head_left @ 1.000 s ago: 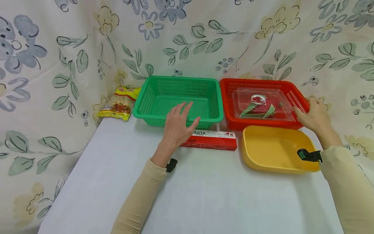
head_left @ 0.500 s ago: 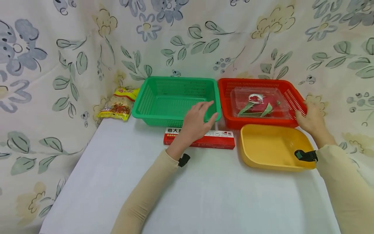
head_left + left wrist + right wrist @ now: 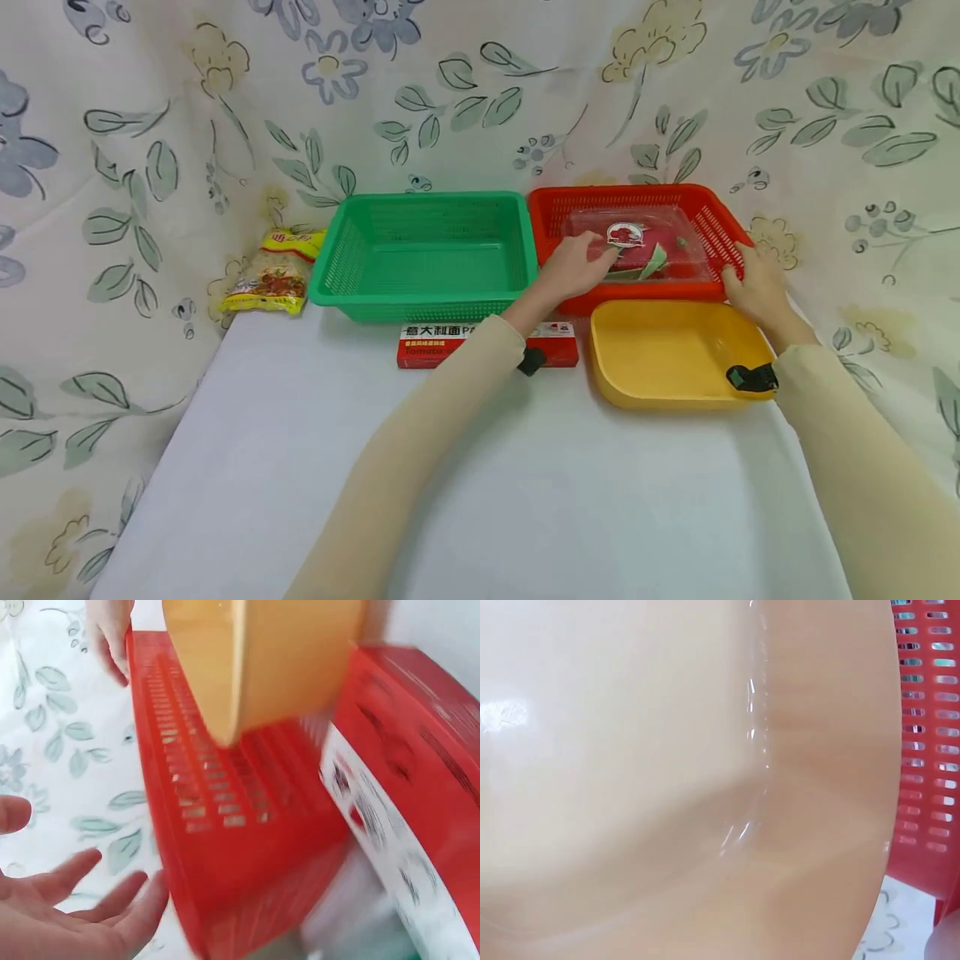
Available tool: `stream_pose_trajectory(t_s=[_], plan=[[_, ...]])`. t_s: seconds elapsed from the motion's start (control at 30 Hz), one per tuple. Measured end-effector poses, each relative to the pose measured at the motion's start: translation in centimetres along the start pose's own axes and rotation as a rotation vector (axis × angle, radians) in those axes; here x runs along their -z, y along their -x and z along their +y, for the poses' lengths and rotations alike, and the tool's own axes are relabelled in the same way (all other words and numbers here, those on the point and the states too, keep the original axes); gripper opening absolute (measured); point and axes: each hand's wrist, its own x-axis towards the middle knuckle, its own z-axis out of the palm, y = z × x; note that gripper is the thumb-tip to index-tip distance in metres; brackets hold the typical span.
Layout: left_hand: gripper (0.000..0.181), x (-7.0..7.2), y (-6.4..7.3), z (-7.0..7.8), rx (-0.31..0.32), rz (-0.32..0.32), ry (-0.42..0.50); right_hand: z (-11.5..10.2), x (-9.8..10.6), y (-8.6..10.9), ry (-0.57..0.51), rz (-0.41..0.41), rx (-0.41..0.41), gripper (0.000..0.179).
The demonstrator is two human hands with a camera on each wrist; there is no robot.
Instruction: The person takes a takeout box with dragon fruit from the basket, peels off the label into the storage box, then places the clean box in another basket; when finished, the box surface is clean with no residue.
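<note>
My right hand grips the right rim of a red plastic basket, thumb on the inner side. Inside that basket lies a clear plastic box with a round white label and a pink-red, green-tipped dragon fruit showing through. My left hand reaches over the basket's left front and overlaps the box's corner in the head view. Its fingers are spread and loosely bent in the left wrist view, with nothing held between them. In the right wrist view the yellow tub fills most of the frame.
Left of the red basket stands a green basket. A red pasta box lies before it, partly under my left forearm. The yellow tub sits before the red basket. A yellow-and-clear food bag lies far left. A floral curtain hangs behind.
My left hand has moved right, from over the green basket to the red basket and its clear box. The right hand keeps its place on the rim. The view has shifted slightly right.
</note>
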Motion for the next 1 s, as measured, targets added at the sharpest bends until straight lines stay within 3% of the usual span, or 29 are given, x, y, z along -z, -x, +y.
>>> stream_pose_trajectory(t_s=[0.13,0.3,0.6,0.83,1.0], plan=[[0.056,-0.8,-1.6,0.3,0.115,-0.014,0.013,-0.5,-0.2,-1.3,0.008,0.026,0.054,0.056],[0.064,-1.7,-2.6,0.2,0.239,-0.038,0.006,-0.8,-0.2,-1.7,0.013,0.031,0.065,0.056],[0.069,-1.9,-4.4,0.0,0.414,-0.056,0.174,-1.1,-0.2,-1.9,-0.022,-0.068,-0.017,0.061],[0.063,-2.8,-5.9,-1.1,0.415,-0.007,0.319,-0.8,-0.4,-1.5,-0.020,-0.088,-0.070,0.066],[0.057,-3.8,-6.1,-0.2,0.371,0.016,0.304,-0.4,0.8,-0.2,-0.001,-0.072,-0.154,0.069]])
